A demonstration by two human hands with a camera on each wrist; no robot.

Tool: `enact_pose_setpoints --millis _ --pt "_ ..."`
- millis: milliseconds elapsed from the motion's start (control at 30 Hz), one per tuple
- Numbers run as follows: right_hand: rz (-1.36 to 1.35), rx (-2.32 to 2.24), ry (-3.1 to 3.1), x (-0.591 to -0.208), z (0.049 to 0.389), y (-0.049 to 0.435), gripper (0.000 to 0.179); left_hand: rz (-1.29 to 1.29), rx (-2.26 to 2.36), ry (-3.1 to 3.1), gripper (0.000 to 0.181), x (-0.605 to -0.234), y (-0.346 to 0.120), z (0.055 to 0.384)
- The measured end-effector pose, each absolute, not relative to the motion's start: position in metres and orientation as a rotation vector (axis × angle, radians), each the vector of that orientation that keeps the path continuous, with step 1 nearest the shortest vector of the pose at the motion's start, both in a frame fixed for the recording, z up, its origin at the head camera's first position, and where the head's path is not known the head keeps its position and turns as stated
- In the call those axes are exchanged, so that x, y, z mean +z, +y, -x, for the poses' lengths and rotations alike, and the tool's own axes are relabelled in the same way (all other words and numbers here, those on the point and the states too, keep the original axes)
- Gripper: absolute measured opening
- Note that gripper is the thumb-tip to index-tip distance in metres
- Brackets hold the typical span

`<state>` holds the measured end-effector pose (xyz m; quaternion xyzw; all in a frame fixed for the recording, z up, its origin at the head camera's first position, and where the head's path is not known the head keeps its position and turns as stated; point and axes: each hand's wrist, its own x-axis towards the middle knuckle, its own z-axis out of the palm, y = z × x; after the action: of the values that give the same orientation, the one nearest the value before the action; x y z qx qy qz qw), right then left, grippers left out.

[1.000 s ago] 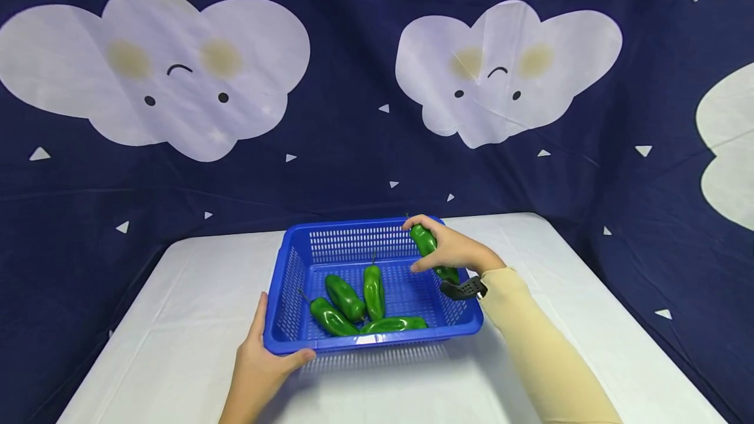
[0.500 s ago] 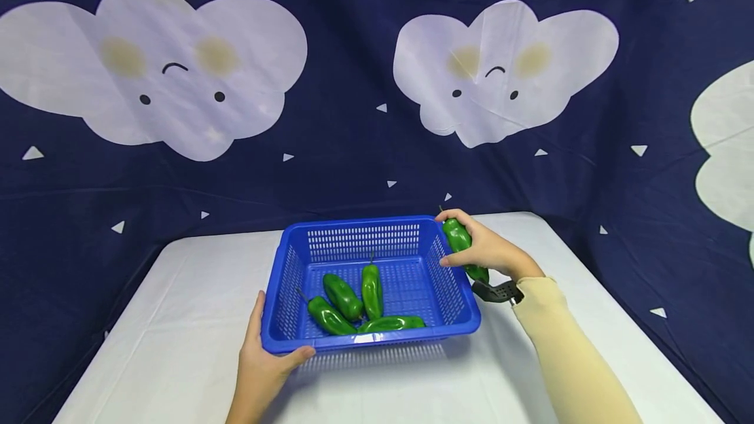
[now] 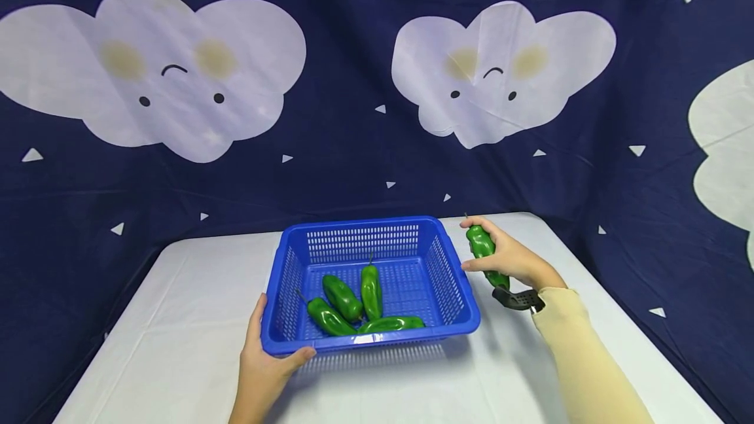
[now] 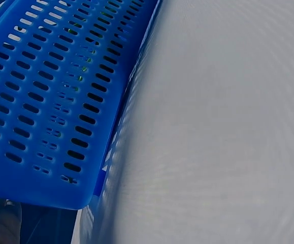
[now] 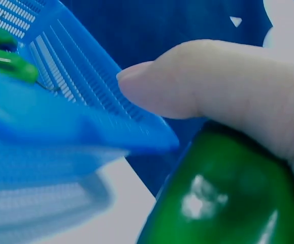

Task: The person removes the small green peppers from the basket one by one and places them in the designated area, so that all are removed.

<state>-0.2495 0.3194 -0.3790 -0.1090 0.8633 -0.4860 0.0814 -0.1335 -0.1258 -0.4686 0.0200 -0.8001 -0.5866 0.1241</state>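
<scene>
My left hand (image 3: 262,368) grips the front-left corner of a blue plastic basket (image 3: 406,337), thumb over the front rim and fingers along the left side. Several green peppers (image 3: 372,293) lie in the basket, mostly toward its front left. Past the basket's right rim, my right hand (image 3: 515,259) holds another green pepper (image 3: 482,245), its stem pointing away. The right wrist view shows the thumb (image 5: 172,81) across this glossy pepper (image 5: 228,198). The left wrist view looks along the slotted basket wall (image 4: 45,96), with a bit of finger (image 4: 4,226) below.
A white-covered table (image 3: 171,319) carries the basket. Behind it hangs a dark blue cloth (image 3: 347,169) printed with clouds and small triangles. A black strap (image 3: 518,300) sits at the right wrist, beside a pale yellow sleeve (image 3: 589,352).
My right hand has carried its pepper rightward, from over the basket's right side to beyond its rim. The left hand and the basket have stayed nearly in place.
</scene>
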Motion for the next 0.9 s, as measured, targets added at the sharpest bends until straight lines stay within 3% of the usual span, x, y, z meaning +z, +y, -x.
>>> enact_pose_setpoints --millis 900 --pt "0.200 -1.136 2.733 -0.430 0.250 0.359 0.087 -0.024 -1.734 -2.324 0.127 -0.467 -0.128 0.132"
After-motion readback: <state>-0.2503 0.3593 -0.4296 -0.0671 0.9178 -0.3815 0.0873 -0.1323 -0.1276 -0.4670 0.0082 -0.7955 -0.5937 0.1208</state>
